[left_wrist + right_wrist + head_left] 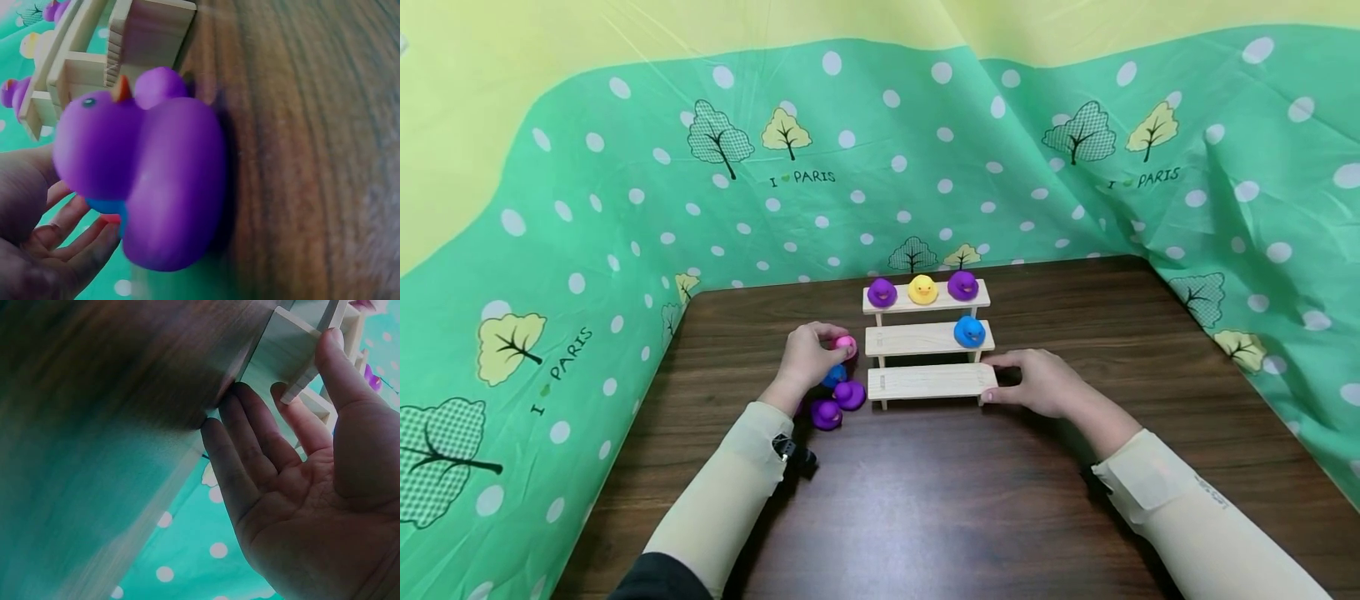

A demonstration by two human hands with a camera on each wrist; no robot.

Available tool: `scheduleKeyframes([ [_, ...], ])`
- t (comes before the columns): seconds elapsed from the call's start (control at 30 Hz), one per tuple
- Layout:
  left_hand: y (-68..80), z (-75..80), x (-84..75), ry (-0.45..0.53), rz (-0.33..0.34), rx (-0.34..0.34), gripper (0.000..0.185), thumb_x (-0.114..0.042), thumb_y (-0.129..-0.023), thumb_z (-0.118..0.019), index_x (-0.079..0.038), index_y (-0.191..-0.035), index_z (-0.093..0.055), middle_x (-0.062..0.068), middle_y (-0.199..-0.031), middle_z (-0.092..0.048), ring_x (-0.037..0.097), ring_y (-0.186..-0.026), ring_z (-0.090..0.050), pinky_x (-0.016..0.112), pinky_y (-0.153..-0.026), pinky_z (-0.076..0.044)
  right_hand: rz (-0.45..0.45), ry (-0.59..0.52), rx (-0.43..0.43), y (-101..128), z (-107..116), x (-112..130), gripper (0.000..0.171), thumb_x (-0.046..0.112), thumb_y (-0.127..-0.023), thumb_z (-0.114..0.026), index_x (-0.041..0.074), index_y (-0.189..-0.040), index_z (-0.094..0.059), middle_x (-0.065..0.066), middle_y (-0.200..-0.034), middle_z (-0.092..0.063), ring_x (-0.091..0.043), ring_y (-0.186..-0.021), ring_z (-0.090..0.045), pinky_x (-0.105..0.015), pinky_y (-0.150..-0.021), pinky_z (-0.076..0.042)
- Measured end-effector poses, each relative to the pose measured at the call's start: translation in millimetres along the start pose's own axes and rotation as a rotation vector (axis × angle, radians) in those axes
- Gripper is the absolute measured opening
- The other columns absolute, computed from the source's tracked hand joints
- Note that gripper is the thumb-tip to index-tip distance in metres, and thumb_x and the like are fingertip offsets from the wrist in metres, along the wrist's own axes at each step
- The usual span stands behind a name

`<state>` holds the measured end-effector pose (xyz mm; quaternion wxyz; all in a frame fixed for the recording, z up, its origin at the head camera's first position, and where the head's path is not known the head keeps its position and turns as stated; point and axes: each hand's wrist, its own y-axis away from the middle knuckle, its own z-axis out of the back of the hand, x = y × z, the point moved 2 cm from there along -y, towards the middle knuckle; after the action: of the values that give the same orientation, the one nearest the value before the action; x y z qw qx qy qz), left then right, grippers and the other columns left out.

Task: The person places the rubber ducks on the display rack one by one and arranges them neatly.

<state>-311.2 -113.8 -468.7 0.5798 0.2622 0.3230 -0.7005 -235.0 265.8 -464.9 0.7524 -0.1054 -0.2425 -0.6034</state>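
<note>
My left hand point(807, 357) pinches a pink rubber duck point(847, 345) between thumb and fingers, left of a three-step wooden stand point(925, 382). In the left wrist view a big purple duck point(175, 181) hides most of the pink one. Just below that hand sit a blue duck point(834, 377) and two purple ducks, one closer to the stand point(850, 395) and one nearer me point(827, 414). At the stand's right end, my right hand point(1039, 383) grips the lowest step between thumb and index finger; its other fingers extend beside it in the right wrist view.
Along the top step stand a purple duck point(882, 292), a yellow duck point(922, 290) and another purple duck point(962, 286). A blue duck point(970, 332) occupies the middle step's right end. Green dotted cloth point(850, 225) hangs behind and beside the dark wooden table point(925, 500).
</note>
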Motion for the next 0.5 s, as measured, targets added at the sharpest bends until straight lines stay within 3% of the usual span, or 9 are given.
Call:
scheduleKeyframes([
  [0.23, 5.5, 9.7, -13.7, 0.052, -0.076, -0.071, 0.026, -0.019, -0.085, -0.09, -0.009, -0.107, -0.081, 0.005, -0.103, -0.073, 0.026, -0.091, -0.071, 0.036, -0.081, -0.061, 0.0, -0.002, 0.006, 1, 1, 0, 0.069, 0.054, -0.086, -0.084, 0.019, -0.143, -0.067, -0.019, -0.141, -0.064, -0.036, -0.121, -0.061, -0.063, -0.1, -0.051],
  [0.5, 15.9, 14.7, -35.6, 0.167, -0.137, -0.082, 0.03, -0.017, -0.086, -0.089, -0.008, -0.112, -0.078, 0.004, -0.105, -0.077, 0.022, -0.093, -0.076, 0.039, -0.086, -0.064, -0.007, -0.001, 0.009, -1, 1, 0, 0.072, 0.056, -0.085, -0.084, 0.019, -0.144, -0.066, -0.019, -0.142, -0.063, -0.034, -0.118, -0.061, -0.063, -0.101, -0.05],
])
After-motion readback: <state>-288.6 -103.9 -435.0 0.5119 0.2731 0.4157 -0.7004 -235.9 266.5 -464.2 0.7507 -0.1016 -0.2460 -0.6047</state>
